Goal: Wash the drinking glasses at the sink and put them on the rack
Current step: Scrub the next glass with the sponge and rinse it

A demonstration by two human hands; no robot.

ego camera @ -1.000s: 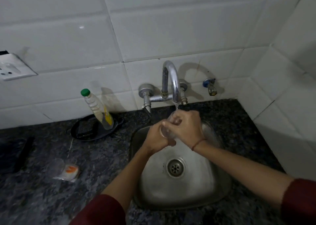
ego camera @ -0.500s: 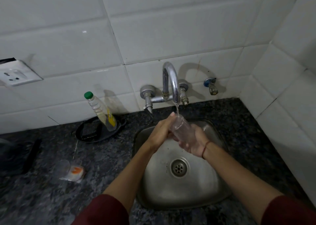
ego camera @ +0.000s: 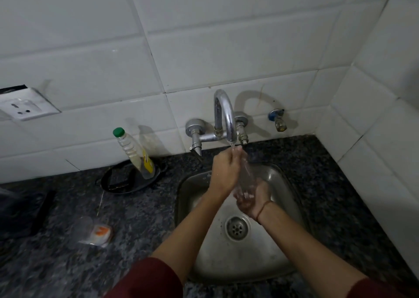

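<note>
Drinking glass [ego camera: 246, 177]: held tilted over the sink [ego camera: 181, 198], mouth uppermost, directly under the stream from the faucet [ego camera: 224, 114]. The left hand [ego camera: 223, 173] wraps the upper wall near the rim. The right hand [ego camera: 250, 199] cups the base from below, palm up, fingers curled round it. Both hands carry the glass; neither is free.

Step in hand, as judged: rinsing. Recommended procedure:
1. Keep the rim under the stream so that water runs down the inner wall.
2. Turn the glass with the right hand while the left rubs the rim and outer wall.
3. Keep the base cupped throughout; wet glass is likely slippery and the steel basin below is hard.
4. Tip the water out over the drain [ego camera: 237, 227] before leaving the sink.

No rack is in view. A second clear glass [ego camera: 82, 227], blurred, appears to stand on the tabletop [ego camera: 140, 218] beside an orange-and-white packet [ego camera: 101, 232].

Change from half a second earlier: the left hand has moved from the rim's side to cover the upper wall, the glass stands steeper, and the right hand sits lower in the basin.
</note>
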